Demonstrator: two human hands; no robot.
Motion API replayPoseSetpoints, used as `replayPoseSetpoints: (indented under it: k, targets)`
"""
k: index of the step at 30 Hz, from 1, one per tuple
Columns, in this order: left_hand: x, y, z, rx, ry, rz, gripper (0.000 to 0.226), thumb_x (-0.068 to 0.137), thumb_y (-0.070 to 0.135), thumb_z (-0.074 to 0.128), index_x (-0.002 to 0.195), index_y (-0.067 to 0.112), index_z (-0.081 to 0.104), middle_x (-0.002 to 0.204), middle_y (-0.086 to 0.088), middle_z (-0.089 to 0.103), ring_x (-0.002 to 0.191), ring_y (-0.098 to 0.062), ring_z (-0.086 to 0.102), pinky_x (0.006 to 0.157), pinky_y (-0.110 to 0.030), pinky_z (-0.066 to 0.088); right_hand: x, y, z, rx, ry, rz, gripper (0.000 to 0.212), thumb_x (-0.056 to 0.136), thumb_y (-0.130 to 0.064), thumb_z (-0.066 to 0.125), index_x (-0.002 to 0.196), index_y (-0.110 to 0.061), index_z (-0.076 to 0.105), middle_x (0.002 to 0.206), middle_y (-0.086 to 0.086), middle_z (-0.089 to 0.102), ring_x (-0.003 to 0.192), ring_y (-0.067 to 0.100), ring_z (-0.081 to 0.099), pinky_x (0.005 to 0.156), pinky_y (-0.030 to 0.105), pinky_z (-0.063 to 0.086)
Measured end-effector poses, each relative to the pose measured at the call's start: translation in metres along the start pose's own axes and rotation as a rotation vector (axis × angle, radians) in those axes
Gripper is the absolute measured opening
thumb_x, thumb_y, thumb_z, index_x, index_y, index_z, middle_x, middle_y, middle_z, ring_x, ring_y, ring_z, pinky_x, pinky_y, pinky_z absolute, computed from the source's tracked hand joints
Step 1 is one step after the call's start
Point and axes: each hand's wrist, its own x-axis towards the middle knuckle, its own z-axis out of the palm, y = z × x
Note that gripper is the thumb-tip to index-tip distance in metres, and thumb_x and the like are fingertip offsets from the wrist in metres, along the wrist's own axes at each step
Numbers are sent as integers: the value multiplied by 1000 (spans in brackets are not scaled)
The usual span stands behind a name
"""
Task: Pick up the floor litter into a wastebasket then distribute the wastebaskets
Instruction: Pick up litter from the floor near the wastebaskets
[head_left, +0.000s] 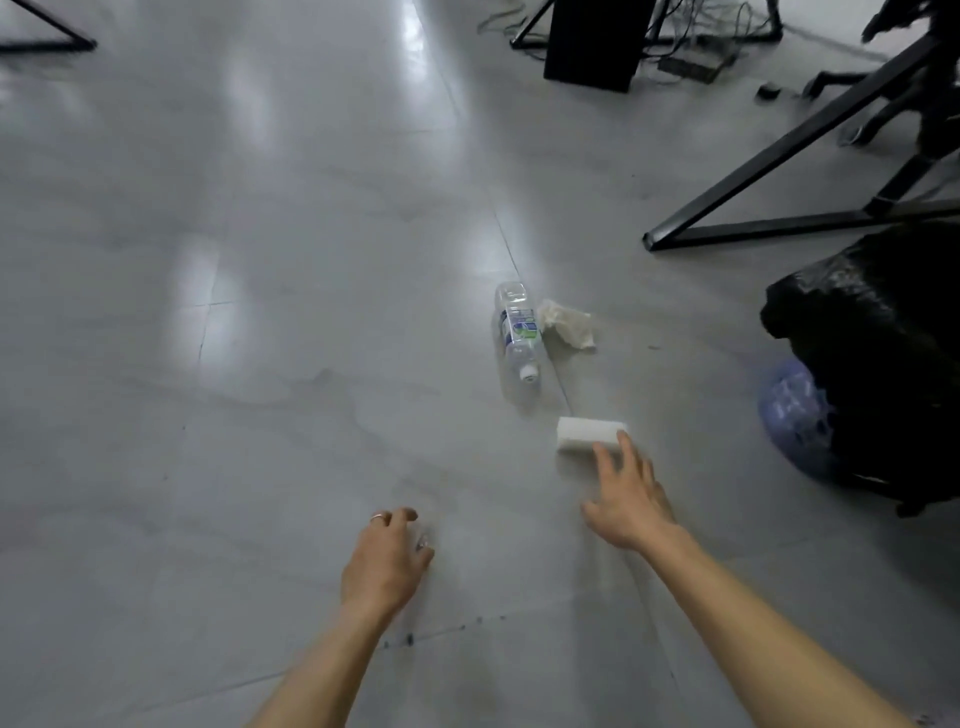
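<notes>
You are reaching your right hand (626, 499), fingers spread and empty, onto the white foam block (587, 435) on the floor near the black-bagged wastebasket (883, 364) — pinch its long sides. Your left hand (387, 558) is curling, grip unclear.

I can read no text from here. The only printed surface I find is the blue, green and white label (521, 325) wrapped around the plastic bottle (518, 338) lying on the floor (260, 364); its lettering is too blurred to make out.
</notes>
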Motion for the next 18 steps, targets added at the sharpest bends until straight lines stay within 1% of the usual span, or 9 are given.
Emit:
replayPoseSetpoints:
  k: [2, 5, 7, 9, 11, 12, 13, 15, 18]
  targets:
    - [6, -2, 6, -16, 38, 49, 35, 94, 40, 56, 127, 29, 55, 129, 4, 50, 115, -19, 55, 80, -34, 51, 19, -4, -3, -29, 37, -10, 86, 90, -35, 57, 158, -27, 6, 165, 7, -18, 151, 34, 6, 120, 44, 18]
    - [13, -4, 13, 14, 113, 125, 19, 96, 37, 55, 104, 25, 67, 116, 6, 59, 106, -19, 58, 69, -30, 46, 46, -6, -6, -78, 23, -5, 92, 90, -33, 56, 159, -30, -4, 165, 2, -23, 154, 27, -7, 123, 49, 8]
    - [16, -4, 16, 57, 142, 164, 19, 97, 34, 54, 99, 22, 69, 112, 6, 61, 104, -20, 59, 65, -29, 40, 56, -4, -2, -146, -33, 14, 95, 90, -34, 55, 159, -28, -10, 167, 0, -17, 154, 24, -9, 122, 52, 6]
    - [22, -6, 18, 93, 145, 181, 19, 98, 30, 53, 96, 19, 68, 109, 2, 62, 102, -23, 59, 63, -29, 37, 58, -4, 9, -248, -39, 7, 93, 89, -39, 55, 160, -24, -3, 167, 2, 10, 153, 26, 9, 119, 52, 15]
    - [24, -3, 18, 137, 135, 190, 19, 100, 28, 50, 95, 15, 64, 106, -3, 61, 97, -27, 59, 62, -31, 35, 48, -3, 24, -305, -6, -16, 77, 92, -43, 51, 157, -25, 15, 154, 6, 36, 141, 30, 32, 112, 47, 28]
    - [25, -1, 17, 165, 124, 190, 19, 101, 27, 48, 96, 14, 61, 105, -4, 60, 96, -29, 60, 61, -32, 35, 40, -3, 35, -266, 20, -16, 65, 96, -42, 46, 155, -26, 23, 148, 7, 42, 135, 31, 37, 107, 45, 34]
    - [26, 1, 16, 199, 107, 189, 18, 101, 26, 47, 98, 14, 59, 106, -5, 60, 96, -30, 60, 61, -32, 36, 28, -3, 47, -216, 38, -8, 57, 99, -40, 43, 153, -28, 28, 145, 8, 44, 131, 31, 39, 103, 43, 39]
    - [25, 9, 11, 293, 43, 198, 13, 101, 19, 44, 100, 14, 56, 107, -7, 59, 95, -31, 60, 63, -34, 40, -1, -1, 70, -135, 58, 24, 54, 102, -36, 40, 154, -30, 27, 147, 8, 38, 128, 32, 38, 100, 44, 41]
    - [21, 24, 2, 455, -148, 189, 18, 95, 11, 44, 104, 14, 60, 109, -10, 63, 100, -34, 62, 73, -37, 47, -36, 3, 87, -127, -53, 77, 69, 98, -23, 41, 158, -29, 9, 160, 9, 15, 135, 34, 29, 108, 47, 33]
